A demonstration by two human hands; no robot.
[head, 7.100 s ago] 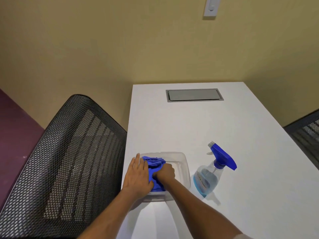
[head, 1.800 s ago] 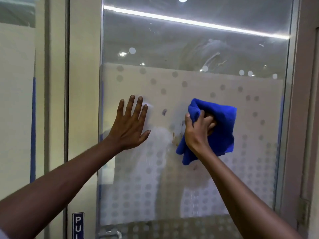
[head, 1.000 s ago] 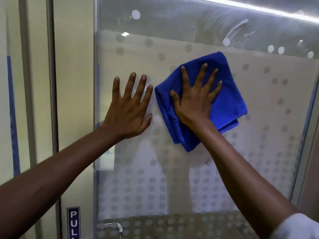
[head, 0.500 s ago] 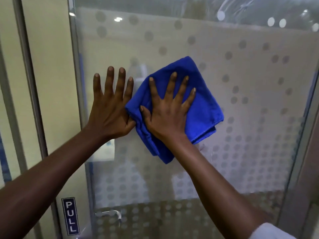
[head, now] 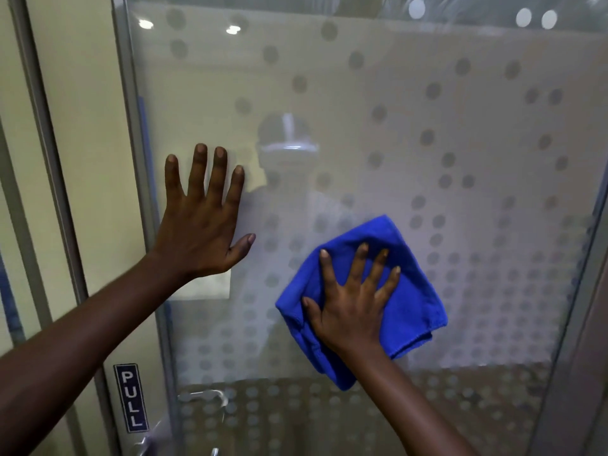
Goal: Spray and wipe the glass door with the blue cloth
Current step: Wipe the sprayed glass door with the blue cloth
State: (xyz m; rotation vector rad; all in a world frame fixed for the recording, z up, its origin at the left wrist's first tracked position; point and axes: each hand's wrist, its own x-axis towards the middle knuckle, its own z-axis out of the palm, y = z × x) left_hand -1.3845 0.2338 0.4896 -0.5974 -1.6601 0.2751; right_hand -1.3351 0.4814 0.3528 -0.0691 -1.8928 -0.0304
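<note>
Pressing blue cloth on glass door | right hand flat, left hand splayed | sign "PULL"

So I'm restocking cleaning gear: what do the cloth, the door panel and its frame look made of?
Cloth: likely microfibre, with a soft matte blue nap and a stitched edge, folded under the right hand.
Door panel: glass, glossy enough to reflect ceiling lights, with a frosted film of dots. The left hand lies flat on it.
Frame: probably brushed grey metal, perhaps aluminium.

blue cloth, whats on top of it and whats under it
The right hand presses flat on the blue cloth. Under it is the dotted glass door; that covered patch is hidden.
</note>
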